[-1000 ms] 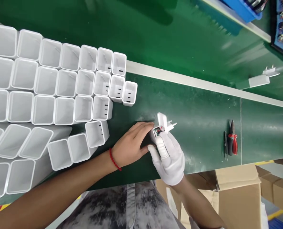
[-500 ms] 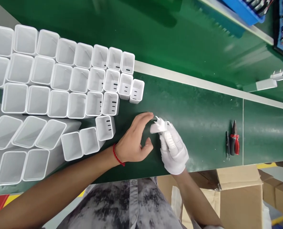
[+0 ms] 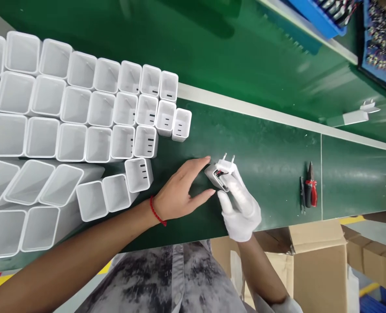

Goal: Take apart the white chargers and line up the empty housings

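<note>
Right hand: gloved in white, the right hand (image 3: 241, 208) grasped the white charger (image 3: 219, 174) from below and behind, fingers wrapped around the body.
Charger: held just above the green counter (image 3: 271, 152), near its front edge, plug cap with two pins tilted up and away; the seam gaped, and dark parts with a bit of red showed inside (too small to say more).
Left hand: bare, with a red cord at the wrist, the left hand (image 3: 179, 191) lay open and released, fingertips at the charger's left side; whether they touched it I could not tell.
Empty shells: rows of white housings (image 3: 91, 113) stood open-side up to the left, packed close, the nearest one just beside the left wrist.
Tools: red-handled pliers (image 3: 310, 191) lay to the right, well apart from both hands.
Below the counter: a cardboard box (image 3: 319, 261), flaps open.
</note>
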Available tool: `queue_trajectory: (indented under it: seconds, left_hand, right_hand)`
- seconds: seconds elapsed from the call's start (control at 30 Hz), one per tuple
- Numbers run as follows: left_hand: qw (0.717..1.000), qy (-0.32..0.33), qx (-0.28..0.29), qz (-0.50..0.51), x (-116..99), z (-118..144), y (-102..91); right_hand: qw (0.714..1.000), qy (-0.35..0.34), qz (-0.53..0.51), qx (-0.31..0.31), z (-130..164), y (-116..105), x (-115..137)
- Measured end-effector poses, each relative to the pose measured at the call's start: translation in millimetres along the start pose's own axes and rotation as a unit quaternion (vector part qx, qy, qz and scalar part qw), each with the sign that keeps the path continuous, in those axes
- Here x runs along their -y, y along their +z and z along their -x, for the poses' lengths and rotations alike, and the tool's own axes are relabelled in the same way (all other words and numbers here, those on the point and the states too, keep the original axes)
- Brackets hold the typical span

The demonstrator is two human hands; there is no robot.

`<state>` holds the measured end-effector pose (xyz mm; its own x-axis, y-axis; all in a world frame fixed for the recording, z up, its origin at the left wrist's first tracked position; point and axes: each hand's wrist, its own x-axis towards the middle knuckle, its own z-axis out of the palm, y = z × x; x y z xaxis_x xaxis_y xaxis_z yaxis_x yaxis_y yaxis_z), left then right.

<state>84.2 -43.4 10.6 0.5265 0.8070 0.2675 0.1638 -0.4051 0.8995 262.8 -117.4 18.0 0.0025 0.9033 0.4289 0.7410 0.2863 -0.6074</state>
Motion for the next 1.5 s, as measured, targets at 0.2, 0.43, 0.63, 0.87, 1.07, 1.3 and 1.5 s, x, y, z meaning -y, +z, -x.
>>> queue_trajectory:
  seconds: [0.2, 0.43, 0.63, 0.87, 1.07, 1.3, 1.5]
  left_hand:
    - [0.999, -0.003, 0.011, -0.047, 1, -4, 1.1]
    - [0.998, 0.022, 0.010, -0.065, 4, -5, 2.5]
    - [0.996, 0.040, 0.009, -0.082, 5, -5, 3.4]
    - [0.991, 0.024, 0.059, -0.120, 3, -7, 2.0]
    - [0.989, 0.035, 0.062, -0.127, 3, -6, 2.2]
    - [0.986, 0.026, 0.088, -0.142, 2, -6, 1.7]
    - [0.987, 0.027, 0.081, -0.133, 4, -3, 2.7]
  right_hand:
    - [0.941, 0.262, -0.194, -0.092, -12, -12, 7]
    - [0.859, 0.379, -0.336, 0.074, -44, -6, -3]
    - [0.838, 0.402, -0.363, 0.071, -39, -4, -9]
    - [0.800, 0.413, -0.432, 0.059, -39, -5, -9]
    - [0.894, 0.343, -0.280, 0.066, -35, 2, -12]
    - [0.923, 0.263, -0.265, 0.091, -24, -10, -6]
    - [0.931, 0.307, -0.183, 0.072, -29, -5, 5]
